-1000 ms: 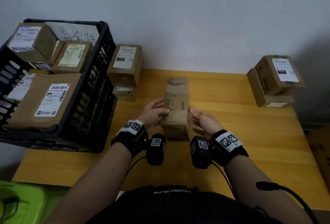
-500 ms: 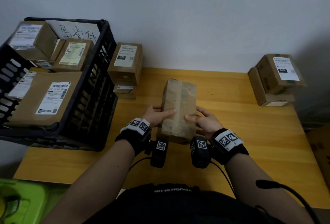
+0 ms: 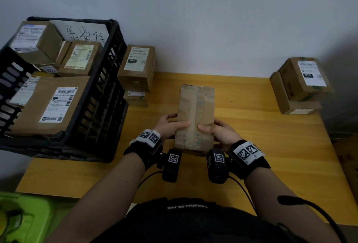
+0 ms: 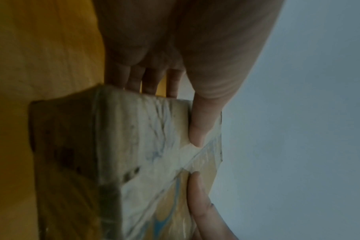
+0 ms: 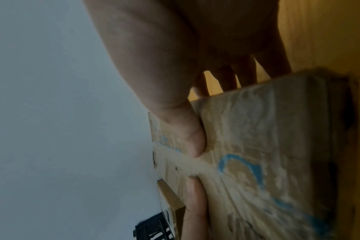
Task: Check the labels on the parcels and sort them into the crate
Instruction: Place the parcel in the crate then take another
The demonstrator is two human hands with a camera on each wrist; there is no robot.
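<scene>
A long brown taped parcel (image 3: 195, 114) is held above the wooden table (image 3: 271, 145), its taped seam side facing up with no label showing. My left hand (image 3: 170, 124) grips its left side, thumb on top and fingers underneath. My right hand (image 3: 217, 130) grips the right side the same way. In the left wrist view the parcel (image 4: 134, 154) shows wrinkled tape, with my left thumb (image 4: 203, 123) pressed on it. The right wrist view shows the parcel (image 5: 257, 154) with blue print. The black crate (image 3: 108, 80) at the left holds several labelled parcels.
Two stacked labelled boxes (image 3: 138, 68) stand beside the crate against the wall. Another stack of two boxes (image 3: 302, 85) sits at the table's right rear corner. A green object (image 3: 23, 217) lies below the table's front left edge.
Both hands have turned the parcel over: a printed narrow face was up, now the broad taped seam face is up. The thumbs moved onto its top.
</scene>
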